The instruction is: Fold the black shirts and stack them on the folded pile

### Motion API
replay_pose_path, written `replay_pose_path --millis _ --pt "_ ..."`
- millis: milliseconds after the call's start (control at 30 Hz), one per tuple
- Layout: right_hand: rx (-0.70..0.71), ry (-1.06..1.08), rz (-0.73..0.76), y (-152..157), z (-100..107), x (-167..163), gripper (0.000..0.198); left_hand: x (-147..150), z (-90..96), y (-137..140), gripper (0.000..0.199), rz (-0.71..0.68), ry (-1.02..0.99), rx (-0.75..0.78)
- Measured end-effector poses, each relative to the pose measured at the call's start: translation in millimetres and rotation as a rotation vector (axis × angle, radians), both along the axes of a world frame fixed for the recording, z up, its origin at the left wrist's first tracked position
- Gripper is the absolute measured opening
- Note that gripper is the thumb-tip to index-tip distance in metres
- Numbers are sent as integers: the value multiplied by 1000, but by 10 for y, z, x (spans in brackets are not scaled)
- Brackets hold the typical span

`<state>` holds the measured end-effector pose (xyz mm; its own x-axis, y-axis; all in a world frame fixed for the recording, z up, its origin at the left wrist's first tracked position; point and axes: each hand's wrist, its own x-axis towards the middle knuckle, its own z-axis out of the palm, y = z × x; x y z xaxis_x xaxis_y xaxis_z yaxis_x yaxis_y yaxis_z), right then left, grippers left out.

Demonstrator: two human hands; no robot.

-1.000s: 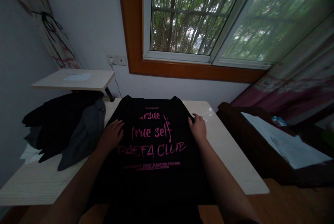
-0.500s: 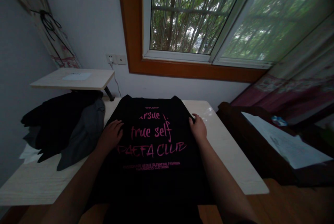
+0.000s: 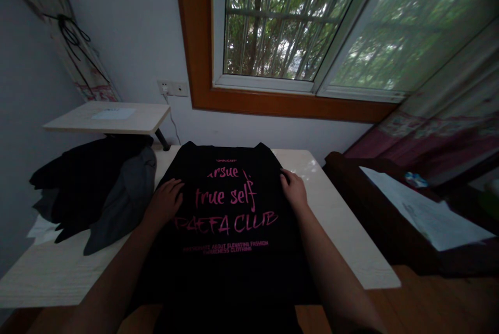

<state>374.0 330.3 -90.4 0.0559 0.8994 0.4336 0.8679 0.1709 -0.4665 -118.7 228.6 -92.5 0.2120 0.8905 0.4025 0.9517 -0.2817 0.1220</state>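
A black T-shirt [image 3: 230,271] with pink lettering lies spread across the table in front of me, its lower end hanging toward my body. On its left side rests my left hand [image 3: 167,201], palm down with fingers stretched over the fabric; it is open. My right hand [image 3: 294,191] lies along the opposite edge, thumb and forefinger apart and touching the cloth. Its other fingers are partly hidden. Neither hand shows a grip on the fabric.
A heap of black and grey clothes [image 3: 97,188] sits at the table's left, beneath a small raised shelf [image 3: 148,121] bearing a paper. The pale tabletop [image 3: 343,240] extends to the right. Beyond it stands a dark brown piece of furniture [image 3: 393,219] with a white sheet [image 3: 424,209].
My right hand has shifted slightly left, onto the shirt's edge. The left hand and the shirt look almost the same.
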Motion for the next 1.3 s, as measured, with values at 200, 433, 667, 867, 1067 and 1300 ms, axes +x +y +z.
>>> replay_pose_path --millis 200,433,667,867,1067,1300 --pt "4 -51 13 20 -13 10 39 6 5 -5 41 8 2 -3" --pt "-7 -89 -3 2 -8 7 40 6 9 -8 42 9 10 -11" --pt "-40 -52 -19 -5 4 2 40 20 27 -14 42 16 -24 -16" --pt "-52 -41 -28 13 -10 11 38 -5 -13 4 42 14 8 -24" --pt "-36 -40 -8 28 -33 27 38 -21 -30 12 42 8 4 -9" --pt "-45 -17 -17 22 -19 21 38 -33 -19 16 41 15 -10 -27"
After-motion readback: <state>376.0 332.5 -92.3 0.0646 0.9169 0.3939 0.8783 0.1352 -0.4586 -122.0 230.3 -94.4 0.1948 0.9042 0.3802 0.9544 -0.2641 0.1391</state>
